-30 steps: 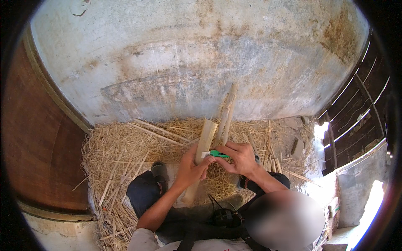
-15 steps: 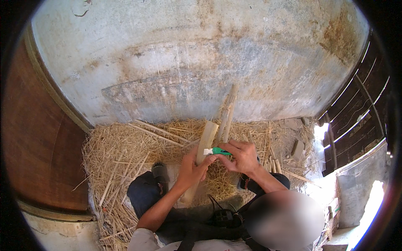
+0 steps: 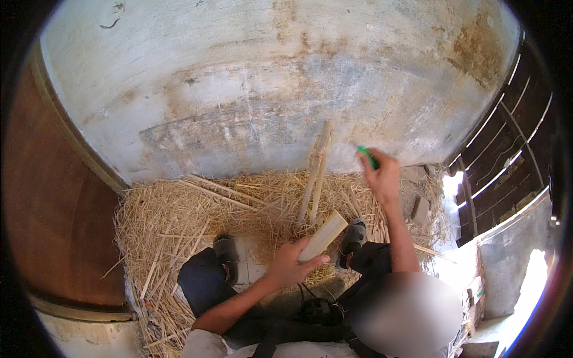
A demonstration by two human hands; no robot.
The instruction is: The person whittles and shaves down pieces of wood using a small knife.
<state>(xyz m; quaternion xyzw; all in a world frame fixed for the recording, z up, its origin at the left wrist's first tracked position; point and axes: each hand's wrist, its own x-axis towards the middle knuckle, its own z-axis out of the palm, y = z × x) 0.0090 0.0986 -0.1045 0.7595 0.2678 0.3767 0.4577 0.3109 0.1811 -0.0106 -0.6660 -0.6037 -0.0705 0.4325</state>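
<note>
My left hand (image 3: 290,262) is wrapped round a pale, flat length of split bamboo (image 3: 325,234), low between my knees. The piece tilts up to the right, its cut end facing away from me. My right hand (image 3: 382,174) is raised out to the right, near the foot of the wall, closed on a small green-handled knife (image 3: 368,157). Motion blurs the blade, which points up and left, apart from the bamboo. Beyond my left hand, a few thin bamboo poles (image 3: 316,179) stand leaning toward the wall.
Straw-like shavings and thin strips (image 3: 161,227) cover the floor. My feet in dark shoes (image 3: 353,237) stand on either side of the work. A stained wall (image 3: 250,89) rises ahead, a brown panel (image 3: 65,197) at left, dark slats (image 3: 507,149) at right. A small block (image 3: 420,210) lies on the right.
My right hand has lifted the knife off the bamboo and swung it up and right. My left hand has lowered the bamboo toward me and tipped its far end to the right.
</note>
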